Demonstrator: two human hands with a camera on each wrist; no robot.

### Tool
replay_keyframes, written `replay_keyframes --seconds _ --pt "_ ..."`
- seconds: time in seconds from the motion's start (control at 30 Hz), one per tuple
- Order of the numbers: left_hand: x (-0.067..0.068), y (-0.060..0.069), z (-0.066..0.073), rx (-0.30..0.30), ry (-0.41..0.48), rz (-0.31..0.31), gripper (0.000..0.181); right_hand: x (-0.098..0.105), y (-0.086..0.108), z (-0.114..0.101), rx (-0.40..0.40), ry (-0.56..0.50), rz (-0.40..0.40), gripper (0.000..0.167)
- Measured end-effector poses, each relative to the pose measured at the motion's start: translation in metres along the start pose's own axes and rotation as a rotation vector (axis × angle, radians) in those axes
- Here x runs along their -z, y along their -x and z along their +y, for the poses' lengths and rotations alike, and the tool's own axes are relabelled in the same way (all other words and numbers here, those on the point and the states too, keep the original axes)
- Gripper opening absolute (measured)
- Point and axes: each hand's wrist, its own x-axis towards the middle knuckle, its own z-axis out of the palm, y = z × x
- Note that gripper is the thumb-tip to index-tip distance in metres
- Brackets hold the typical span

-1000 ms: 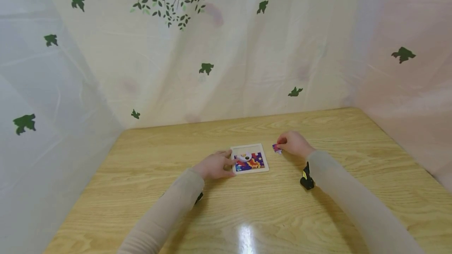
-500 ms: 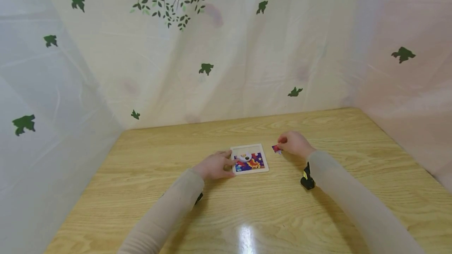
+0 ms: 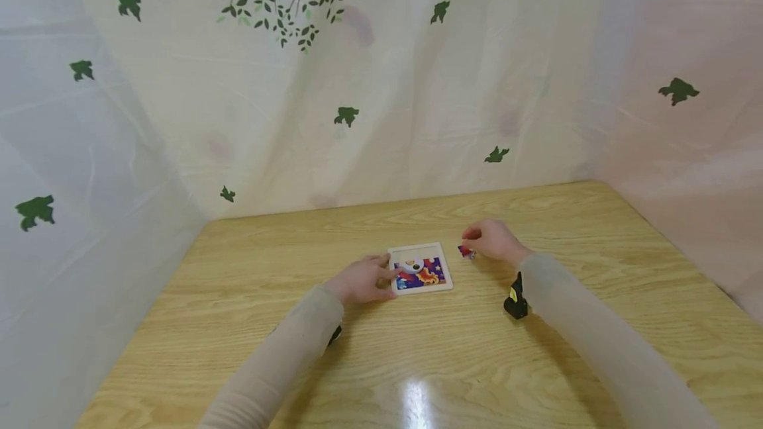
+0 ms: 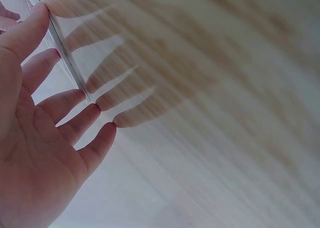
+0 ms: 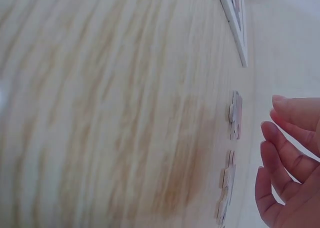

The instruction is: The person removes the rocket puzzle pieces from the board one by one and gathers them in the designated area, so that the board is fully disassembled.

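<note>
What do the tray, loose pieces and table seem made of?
Tray: probably wood or fibreboard, matt, judging by its plain pale rim. Pieces: perhaps thin wood or stiff card; printed colours on top, pale edges. Table: wood or wood-look laminate, glossy, from the grain and bright reflection.

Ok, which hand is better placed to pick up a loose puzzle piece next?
Probably the right hand: it holds nothing and hovers beside a loose puzzle piece, while the left hand touches the frame at its left edge.
</note>
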Motion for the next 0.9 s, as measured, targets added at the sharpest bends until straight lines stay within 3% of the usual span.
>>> replay_keyframes --seconds 0.23,0.6,0.9 --pt "-0.001 0.0 0.0 -0.012 0.002 0.015 0.054 -0.002 0.0 -0.006 -0.017 -0.029 -0.028 0.016" --pt "0.003 0.002 0.0 -0.01 0.005 0.012 0.054 -0.005 -0.002 -0.012 0.063 -0.044 -0.033 0.015" --pt "0.003 0.002 0.0 -0.024 0.0 0.012 0.053 -0.011 -0.002 -0.014 0.043 -0.071 -0.058 0.017"
